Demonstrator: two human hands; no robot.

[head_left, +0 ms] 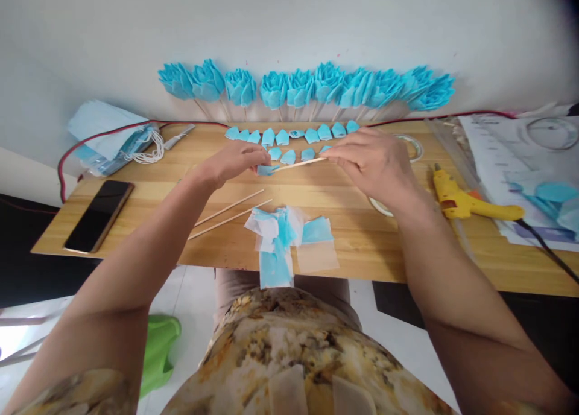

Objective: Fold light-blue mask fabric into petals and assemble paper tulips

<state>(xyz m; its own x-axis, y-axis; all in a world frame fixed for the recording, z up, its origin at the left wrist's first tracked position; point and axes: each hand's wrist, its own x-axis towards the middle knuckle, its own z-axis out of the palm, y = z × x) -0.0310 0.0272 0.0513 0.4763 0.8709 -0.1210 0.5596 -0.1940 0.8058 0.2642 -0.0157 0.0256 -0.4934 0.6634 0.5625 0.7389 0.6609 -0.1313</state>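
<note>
Over the middle of the table, my right hand (374, 164) pinches one end of a thin wooden stick (301, 163). At the stick's other end, my left hand (235, 163) has its fingers closed on a small blue petal piece (266, 170), which touches the stick's tip. Just behind them, folded blue petals (282, 138) lie in two rows, partly covered by my right hand. Two more wooden sticks (230, 213) rest on the table nearer me, beside a loose pile of blue and white cut pieces (283, 228).
Several blue fabric flowers (239, 86) on sticks lean against the wall. A phone (98, 216) and a pack of face masks (106, 137) are at left. At right are a yellow glue gun (470, 201), its cable, a tape roll (409, 148) and papers (502, 155).
</note>
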